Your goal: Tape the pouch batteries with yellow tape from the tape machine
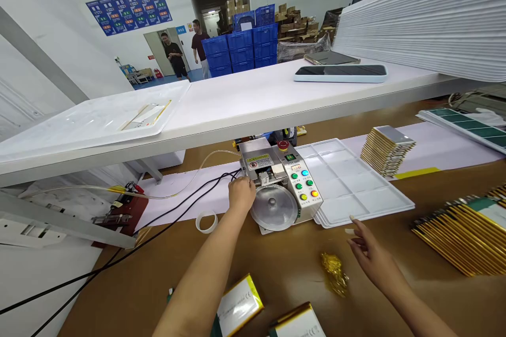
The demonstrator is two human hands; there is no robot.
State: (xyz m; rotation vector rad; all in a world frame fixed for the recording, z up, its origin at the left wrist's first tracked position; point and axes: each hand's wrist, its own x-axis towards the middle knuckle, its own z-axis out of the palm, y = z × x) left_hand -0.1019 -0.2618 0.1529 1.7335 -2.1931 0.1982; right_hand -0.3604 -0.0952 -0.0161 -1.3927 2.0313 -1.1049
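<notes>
My left hand (242, 194) is closed at the front left of a small metal machine (256, 154), its fingertips by the mechanism above a round clear disc (274, 207). What those fingers hold, if anything, is hidden. My right hand (366, 250) hovers over the brown table, right of crumpled yellow film (334, 273), fingers partly spread, with a small pale strip (349, 231) at the fingertips. Colored buttons cover the machine's control panel (305, 183). White-labelled battery packs (240, 306) lie near the front edge. A tape roll (206, 222) sits left of the machine.
White trays (348, 179) lie right of the machine, with a stack of flat packs (387, 150) behind. Many gold-edged packs (466, 231) line the right. A shelf (237, 100) crosses above, holding a phone (340, 73). Black cables (158, 237) run left. Two people stand far back.
</notes>
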